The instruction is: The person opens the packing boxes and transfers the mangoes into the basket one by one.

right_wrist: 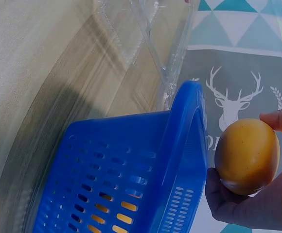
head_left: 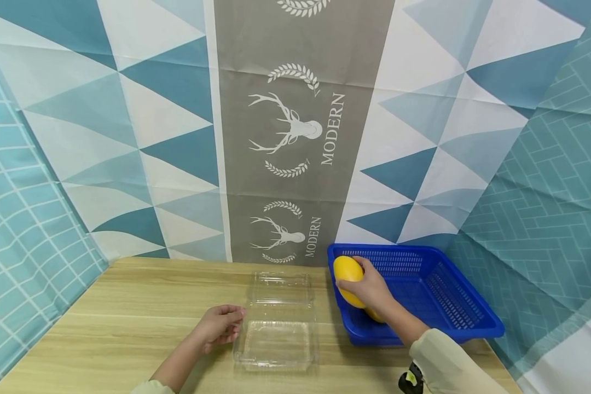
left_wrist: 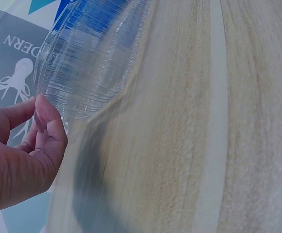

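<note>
A smooth yellow oval fruit (head_left: 348,279), mango-like in shape, is gripped by my right hand (head_left: 372,288) over the left side of a blue plastic basket (head_left: 407,293). Thumb and fingers curl round its sides in the right wrist view, where the fruit (right_wrist: 247,156) hangs clear of the basket rim. Part of another yellow thing (head_left: 374,314) shows inside the basket below that hand. At the left edge of a clear plastic clamshell box (head_left: 277,345), my left hand (head_left: 220,328) pinches the rim between thumb and forefinger. The box lies unfolded, lid toward the wall.
The wooden tabletop (head_left: 143,312) meets a patterned cloth wall (head_left: 285,180) at the back. Blue tiled-pattern cloth hangs at both sides. The basket stands at the table's right, a short gap from the clamshell box.
</note>
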Tool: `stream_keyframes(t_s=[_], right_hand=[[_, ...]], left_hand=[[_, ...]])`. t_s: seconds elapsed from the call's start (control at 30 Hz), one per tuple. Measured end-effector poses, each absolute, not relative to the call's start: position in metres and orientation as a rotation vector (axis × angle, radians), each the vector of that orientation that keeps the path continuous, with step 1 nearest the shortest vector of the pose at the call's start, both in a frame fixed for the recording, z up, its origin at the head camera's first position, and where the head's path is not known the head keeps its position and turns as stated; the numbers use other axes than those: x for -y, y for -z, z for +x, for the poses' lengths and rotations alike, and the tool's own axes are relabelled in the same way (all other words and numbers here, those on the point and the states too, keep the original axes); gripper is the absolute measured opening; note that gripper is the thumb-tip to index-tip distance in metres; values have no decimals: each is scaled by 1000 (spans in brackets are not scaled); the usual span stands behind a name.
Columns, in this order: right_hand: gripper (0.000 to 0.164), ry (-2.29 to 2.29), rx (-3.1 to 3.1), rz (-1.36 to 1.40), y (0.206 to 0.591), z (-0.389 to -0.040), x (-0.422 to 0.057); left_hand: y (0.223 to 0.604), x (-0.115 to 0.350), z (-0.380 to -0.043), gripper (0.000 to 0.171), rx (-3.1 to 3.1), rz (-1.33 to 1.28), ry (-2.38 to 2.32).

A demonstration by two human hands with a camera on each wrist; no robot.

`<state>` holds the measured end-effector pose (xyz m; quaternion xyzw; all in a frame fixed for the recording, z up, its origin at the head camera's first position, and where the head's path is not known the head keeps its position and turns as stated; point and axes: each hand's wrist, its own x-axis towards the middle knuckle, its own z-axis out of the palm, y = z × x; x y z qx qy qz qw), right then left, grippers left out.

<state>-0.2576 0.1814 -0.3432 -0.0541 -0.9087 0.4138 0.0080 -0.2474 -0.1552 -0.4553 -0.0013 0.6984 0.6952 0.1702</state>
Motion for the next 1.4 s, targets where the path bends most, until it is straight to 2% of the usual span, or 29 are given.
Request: stream_keyframes(t_s=[0.87,1.4], right_hand=[[81,-1224,2875,-229,347,-259,-201],[81,-1222,2870,-220,351,-259,-213]], left_hand=[[455,154,-247,47,-1974,-18,-1978],[456,154,-248,43,-1991,-35,-1977]])
